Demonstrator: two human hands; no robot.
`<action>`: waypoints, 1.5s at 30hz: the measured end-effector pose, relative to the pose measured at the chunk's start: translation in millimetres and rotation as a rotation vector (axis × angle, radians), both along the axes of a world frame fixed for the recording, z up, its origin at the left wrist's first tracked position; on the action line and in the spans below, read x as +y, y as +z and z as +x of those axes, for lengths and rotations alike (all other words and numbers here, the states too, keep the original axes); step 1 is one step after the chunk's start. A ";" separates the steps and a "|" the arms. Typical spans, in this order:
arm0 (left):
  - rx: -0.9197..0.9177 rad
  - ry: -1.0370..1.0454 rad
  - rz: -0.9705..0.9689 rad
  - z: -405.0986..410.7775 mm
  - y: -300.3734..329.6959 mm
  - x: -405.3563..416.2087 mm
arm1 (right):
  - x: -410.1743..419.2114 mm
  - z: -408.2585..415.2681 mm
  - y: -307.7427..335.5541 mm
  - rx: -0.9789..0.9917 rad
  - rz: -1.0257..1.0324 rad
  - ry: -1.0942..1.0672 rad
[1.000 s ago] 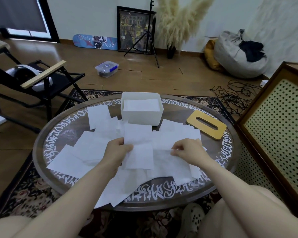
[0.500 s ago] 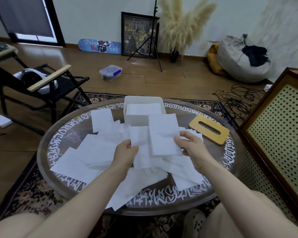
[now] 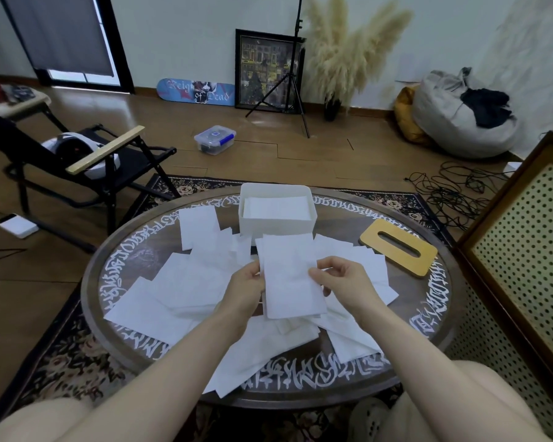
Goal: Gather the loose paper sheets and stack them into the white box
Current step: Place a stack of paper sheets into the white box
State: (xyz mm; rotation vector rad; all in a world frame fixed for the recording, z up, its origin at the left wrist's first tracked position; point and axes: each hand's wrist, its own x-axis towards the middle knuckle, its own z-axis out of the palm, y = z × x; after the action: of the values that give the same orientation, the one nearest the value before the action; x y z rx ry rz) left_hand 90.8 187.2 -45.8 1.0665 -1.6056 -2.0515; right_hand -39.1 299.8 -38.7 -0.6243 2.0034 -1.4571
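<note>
Currently the round bench (image 3: 115, 282) carries loose sheets (image 3: 186, 282) spread from 9 o'clock through centre to 4 o'clock. At 12 o'clock stands the box (image 3: 276, 224), with paper already lying inside. A lid (image 3: 398, 247) lies at 2 o'clock. Left hand (image 3: 246, 290) and right hand (image 3: 344, 282) each pinch a long edge of a small stack (image 3: 289, 275) held above centre. Sheets look thin, light, limp and liable to slide apart. Hold opposite edges at mid-length; keep the stack squared while lowering it into the box.
</note>
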 end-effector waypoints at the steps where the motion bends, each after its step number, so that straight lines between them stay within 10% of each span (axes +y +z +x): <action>1: 0.003 -0.010 0.002 0.0 -0.9 -0.4 | -0.1 0.1 0.2 0.003 -0.008 -0.001; 35: 0.093 -0.065 -0.159 -1.2 -6.5 2.8 | 8.1 0.7 2.2 -0.121 0.029 0.053; 45: 0.055 0.094 -0.122 5.7 -6.1 -10.8 | 19.8 -30.5 -9.3 0.285 0.157 0.020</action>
State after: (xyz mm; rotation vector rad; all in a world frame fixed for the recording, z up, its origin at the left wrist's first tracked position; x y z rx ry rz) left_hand 96.5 176.4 -52.0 1.0137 -1.6000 -1.8802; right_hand -69.5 319.6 -47.9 -0.8184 2.2951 -1.2402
